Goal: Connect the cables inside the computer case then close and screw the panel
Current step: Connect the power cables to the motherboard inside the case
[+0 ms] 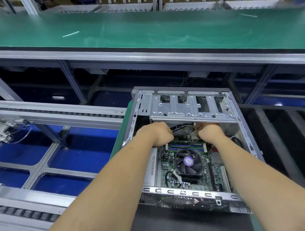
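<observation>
Both hands are curled inside the open grey steel computer case (244, 133): the left hand (158, 134) has its fingers folded round the bundle of yellow and black power cables (181, 127), and the right hand (210, 131) pinches what looks like a pale plastic connector (193, 133) at the end of that bundle — the fingertips themselves are hidden, so I cannot tell how firmly. The work sits at the far end of the green motherboard (209, 172), just under the near edge of the silver perforated drive cage (192, 106) and just beyond the row of blue and black memory sticks (185, 146). To seat the plug well, I would keep the left hand feeding slack, square the connector over its socket, and press straight down — not at a slant. The black round cooler fan (188, 162) lies nearer the case's near edge; stray leads should stay clear of it. The side panel is not in view.
</observation>
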